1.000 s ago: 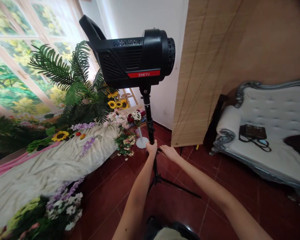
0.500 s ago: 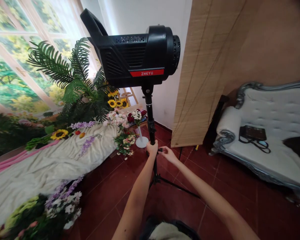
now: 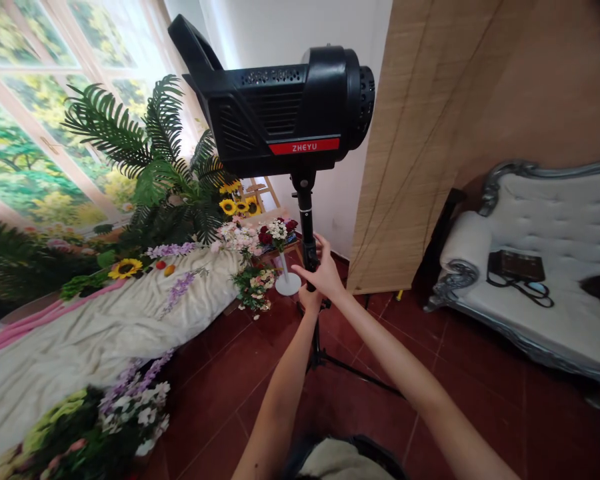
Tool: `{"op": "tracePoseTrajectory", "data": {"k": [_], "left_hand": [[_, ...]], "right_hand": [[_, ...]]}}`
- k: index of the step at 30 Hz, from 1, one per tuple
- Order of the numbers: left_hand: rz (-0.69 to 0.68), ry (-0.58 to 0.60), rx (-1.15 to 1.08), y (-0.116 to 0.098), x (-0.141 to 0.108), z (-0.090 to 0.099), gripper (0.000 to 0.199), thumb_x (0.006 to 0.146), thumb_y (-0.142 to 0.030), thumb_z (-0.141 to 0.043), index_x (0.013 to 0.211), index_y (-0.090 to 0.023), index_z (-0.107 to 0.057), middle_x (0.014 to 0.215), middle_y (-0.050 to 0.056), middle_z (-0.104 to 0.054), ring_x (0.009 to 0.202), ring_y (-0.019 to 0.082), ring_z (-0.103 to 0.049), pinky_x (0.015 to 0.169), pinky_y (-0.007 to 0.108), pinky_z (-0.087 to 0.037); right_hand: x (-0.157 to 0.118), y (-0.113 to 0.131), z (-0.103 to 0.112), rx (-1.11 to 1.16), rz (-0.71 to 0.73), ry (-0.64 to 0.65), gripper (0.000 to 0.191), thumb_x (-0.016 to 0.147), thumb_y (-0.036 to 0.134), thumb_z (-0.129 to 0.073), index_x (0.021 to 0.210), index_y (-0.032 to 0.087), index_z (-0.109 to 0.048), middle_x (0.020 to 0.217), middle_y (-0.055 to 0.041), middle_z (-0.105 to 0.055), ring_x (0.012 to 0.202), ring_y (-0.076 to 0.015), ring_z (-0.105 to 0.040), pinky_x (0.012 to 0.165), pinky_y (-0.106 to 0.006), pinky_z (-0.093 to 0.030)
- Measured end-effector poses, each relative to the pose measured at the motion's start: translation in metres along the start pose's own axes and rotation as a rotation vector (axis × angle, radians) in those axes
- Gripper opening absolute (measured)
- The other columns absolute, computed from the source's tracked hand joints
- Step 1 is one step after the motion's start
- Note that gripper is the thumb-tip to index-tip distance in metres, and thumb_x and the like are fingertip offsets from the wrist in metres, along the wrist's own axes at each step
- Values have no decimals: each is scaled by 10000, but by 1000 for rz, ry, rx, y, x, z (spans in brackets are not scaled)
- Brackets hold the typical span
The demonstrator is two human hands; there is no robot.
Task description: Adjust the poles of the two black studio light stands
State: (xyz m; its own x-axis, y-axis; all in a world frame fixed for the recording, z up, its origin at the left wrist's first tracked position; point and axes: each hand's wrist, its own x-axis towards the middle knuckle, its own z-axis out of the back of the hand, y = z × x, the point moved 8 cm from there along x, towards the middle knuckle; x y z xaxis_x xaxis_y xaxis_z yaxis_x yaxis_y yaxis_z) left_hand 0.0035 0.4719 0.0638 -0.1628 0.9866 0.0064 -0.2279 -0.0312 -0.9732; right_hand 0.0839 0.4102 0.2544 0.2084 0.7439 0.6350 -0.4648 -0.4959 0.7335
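Observation:
A black studio light [image 3: 285, 113] with a red ZHEYU label sits on top of a black stand [image 3: 307, 223]. My left hand [image 3: 311, 298] is wrapped round the stand's pole, low down. Just above it, my right hand [image 3: 325, 270] is at the pole's upper joint, with thumb and fingers spread apart on either side of it. Whether its palm touches the pole is hard to tell. The tripod legs [image 3: 365, 377] spread over the red tiled floor below my hands.
Left are a white cloth [image 3: 110, 327] with flowers, a palm plant [image 3: 155, 147] and a flower vase with a white base [image 3: 288, 285]. A bamboo blind [image 3: 405, 147] hangs right of the light. A tufted sofa [image 3: 570, 220] holding a brown bag [image 3: 521, 265] stands far right.
My right hand has left the knob beside the pole and moved up to the joint above my left hand, its fingers opening. The light and stand appear slightly further right in view.

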Motion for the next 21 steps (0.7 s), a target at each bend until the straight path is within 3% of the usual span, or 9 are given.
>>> {"op": "tracePoseTrajectory", "data": {"k": [3,6,9,12,17,21], "left_hand": [[-3,28,-71,0,1,-1,240,597,-362,-681,573,-139,-595,495,19,-567,550,178,-583,479,229,-406],[-72,139,-186,-6,-1,-2,272,628,-394,-677,603,-136,-593,523,18,-581,538,160,-578,499,239,-441],[-170,259,-267,-11,-8,0,315,616,-425,-710,706,-140,-611,621,22,-623,576,142,-595,560,242,-485],[-182,336,-287,-3,-14,0,371,608,-456,-726,782,-149,-610,684,31,-639,597,133,-609,591,251,-511],[-92,335,-301,17,-12,-4,423,618,-521,-702,767,-145,-578,622,11,-606,514,121,-583,534,256,-504],[-113,331,-296,18,-11,-6,410,617,-512,-706,747,-147,-573,626,10,-610,529,127,-596,558,258,-506]], "right_hand": [[16,6,-6,-67,5,50,583,795,331,-585,1303,248,-310,1012,-53,-615,885,-230,-617,783,-370,-501],[21,4,-9,-78,15,96,523,801,309,-563,1267,220,-342,879,-28,-629,773,-210,-630,723,-337,-507],[27,9,-5,-53,37,100,505,794,309,-571,1242,205,-363,840,-13,-628,737,-186,-627,726,-326,-506],[40,23,-1,28,90,151,486,791,329,-589,1216,199,-391,857,-12,-632,760,-169,-622,757,-327,-507],[55,33,1,161,138,327,461,777,378,-621,1160,192,-444,889,-23,-635,808,-154,-613,786,-326,-505],[38,14,-4,155,90,339,460,771,368,-627,1154,195,-438,877,-18,-634,763,-147,-610,745,-309,-500]]}}
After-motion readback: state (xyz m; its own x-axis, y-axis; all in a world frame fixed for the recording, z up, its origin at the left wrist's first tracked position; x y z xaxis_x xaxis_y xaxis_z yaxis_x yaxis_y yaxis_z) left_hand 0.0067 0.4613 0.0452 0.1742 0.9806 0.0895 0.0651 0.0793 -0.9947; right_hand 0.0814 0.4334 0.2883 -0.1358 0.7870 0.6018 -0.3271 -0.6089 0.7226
